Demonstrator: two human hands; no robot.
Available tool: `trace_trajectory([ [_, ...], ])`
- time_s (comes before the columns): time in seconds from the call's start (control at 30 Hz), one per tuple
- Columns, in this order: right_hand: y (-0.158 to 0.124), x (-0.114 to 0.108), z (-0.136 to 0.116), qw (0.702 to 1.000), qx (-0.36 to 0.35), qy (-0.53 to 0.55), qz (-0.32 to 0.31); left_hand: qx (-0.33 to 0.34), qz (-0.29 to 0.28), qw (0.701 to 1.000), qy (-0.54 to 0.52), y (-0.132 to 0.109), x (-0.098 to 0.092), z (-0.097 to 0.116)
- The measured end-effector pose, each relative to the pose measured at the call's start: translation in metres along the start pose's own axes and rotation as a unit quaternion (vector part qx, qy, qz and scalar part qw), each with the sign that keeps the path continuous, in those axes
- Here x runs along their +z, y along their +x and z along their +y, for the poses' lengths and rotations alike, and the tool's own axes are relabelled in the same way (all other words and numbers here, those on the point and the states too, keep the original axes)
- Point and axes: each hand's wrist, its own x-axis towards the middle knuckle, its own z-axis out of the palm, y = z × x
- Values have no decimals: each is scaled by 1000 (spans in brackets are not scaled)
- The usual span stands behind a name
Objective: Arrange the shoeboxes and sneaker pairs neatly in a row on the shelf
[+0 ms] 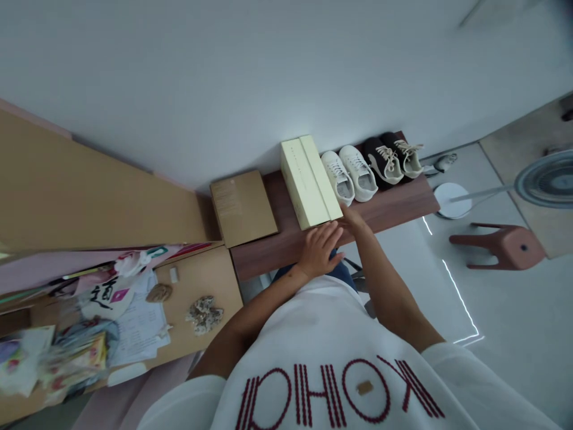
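Note:
A pale yellow shoebox [302, 182] with its lid closed stands on the dark reddish-brown wooden bench [277, 197]. My left hand [319, 249] is at the box's near end, fingers stretched out and slightly spread, holding nothing. At the near right corner of the box is my right hand [351, 220]. Its fingers are mostly hidden, so I cannot tell whether they grip the box. Right of the box sits a pair of white sneakers [350, 174], laces tied, toes toward the wall. Beyond them is a pair of black sneakers [394, 158] with cream laces.
A brown cardboard box [244, 208] rests on the bench's left part. Further left, a cluttered desk [188, 340] holds papers, plastic bags and a crumpled patterned cloth [205, 315]. A reddish-brown stool [501, 246] and a standing fan [548, 179] are on the right.

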Motion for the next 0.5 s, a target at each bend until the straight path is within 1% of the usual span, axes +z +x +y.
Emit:
trace_trajectory([
  [0.03, -6, -4, -6, 998, -23, -36, 44, -32, 33, 999, -2, 2, -2, -7],
  [0.07, -13, -4, -12, 991, -60, -83, 81, -75, 70, 995, -10, 3, -4, -16],
  [0.1, -21, 2, -17, 978, -116, -139, 100, -118, 100, 988, -26, 4, -6, -24],
  [0.13, -27, 13, -22, 959, -170, -199, 105, -149, 116, 981, -49, 6, -8, -32],
  [0.17, -32, 29, -26, 942, -203, -251, 93, -164, 114, 977, -75, 6, -9, -39],
  [0.23, -38, 65, -32, 923, -213, -311, 76, -150, 71, 979, -117, 4, -13, -51],
  [0.27, -38, 80, -34, 919, -214, -320, 86, -136, 48, 982, -124, 0, -15, -56],
  [0.3, -36, 90, -36, 916, -215, -321, 104, -127, 34, 984, -121, -6, -17, -61],
  [0.33, -33, 94, -37, 916, -213, -318, 120, -126, 32, 985, -113, -14, -21, -65],
  [0.37, -29, 92, -37, 919, -209, -309, 128, -134, 40, 985, -106, -24, -25, -70],
  [0.4, -26, 85, -35, 925, -201, -296, 124, -152, 57, 981, -101, -36, -30, -75],
  [0.43, -22, 74, -33, 935, -191, -278, 108, -180, 79, 975, -101, -47, -36, -80],
  [0.5, -14, 51, -25, 958, -179, -218, 50, -252, 121, 954, -110, -69, -45, -89],
])
